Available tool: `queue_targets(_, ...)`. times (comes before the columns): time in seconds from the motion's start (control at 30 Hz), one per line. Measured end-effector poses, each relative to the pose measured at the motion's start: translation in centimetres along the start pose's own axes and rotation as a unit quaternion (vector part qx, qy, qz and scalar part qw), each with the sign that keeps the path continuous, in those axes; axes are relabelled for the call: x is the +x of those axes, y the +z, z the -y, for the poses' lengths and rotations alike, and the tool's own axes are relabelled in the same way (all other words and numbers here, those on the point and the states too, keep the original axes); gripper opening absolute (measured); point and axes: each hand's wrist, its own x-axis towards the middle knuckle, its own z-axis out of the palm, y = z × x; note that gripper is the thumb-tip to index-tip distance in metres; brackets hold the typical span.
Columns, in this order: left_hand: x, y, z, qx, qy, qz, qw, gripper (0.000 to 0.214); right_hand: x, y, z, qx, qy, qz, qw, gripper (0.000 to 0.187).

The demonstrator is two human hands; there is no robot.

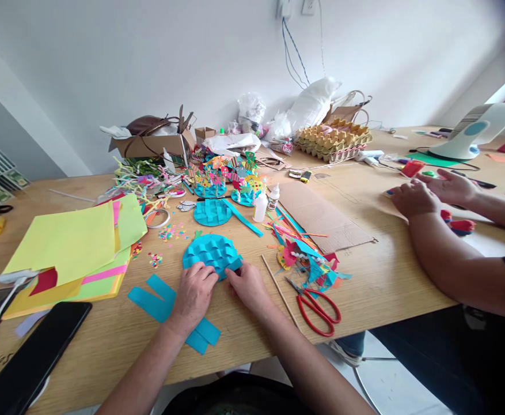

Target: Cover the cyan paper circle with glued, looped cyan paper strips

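Observation:
A round blue woven paper piece (211, 253) lies on the wooden table (386, 276) in front of me. My left hand (194, 294) rests at its near left edge, fingers curled onto the paper. My right hand (247, 283) pinches a blue strip at the piece's near right edge. Loose blue paper strips (161, 302) lie under and beside my left wrist. A thin wooden stick (278, 288) lies just right of my right hand.
Red scissors (316, 308) and paper scraps (306, 259) lie to the right. Coloured paper sheets (75, 248) and a black phone (31, 357) sit left. Glue bottles (261, 204), cardboard (321, 216), egg trays (332, 138) stand behind. Another person's hands (429, 193) work at right.

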Motion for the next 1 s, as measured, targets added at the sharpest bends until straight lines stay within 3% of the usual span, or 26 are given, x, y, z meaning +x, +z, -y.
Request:
queue_targets(0.37,0.0,-0.1,-0.3,0.024,-0.005,-0.003,1.0,0.016,0.6,-0.1,-0.8,0.104,0.034,0.021,0.994,0.02)
queue_targets(0.63,0.0,-0.9,0.4,-0.027,-0.031,-0.013,0.999,0.02,0.7,-0.9,-0.9,0.206,0.073,0.066,0.974,0.019)
queue_targets(1.0,-0.4,-1.4,0.9,-0.049,-0.021,-0.022,0.998,0.025,0.7,-0.8,-1.1,0.235,0.078,0.048,0.968,0.012)
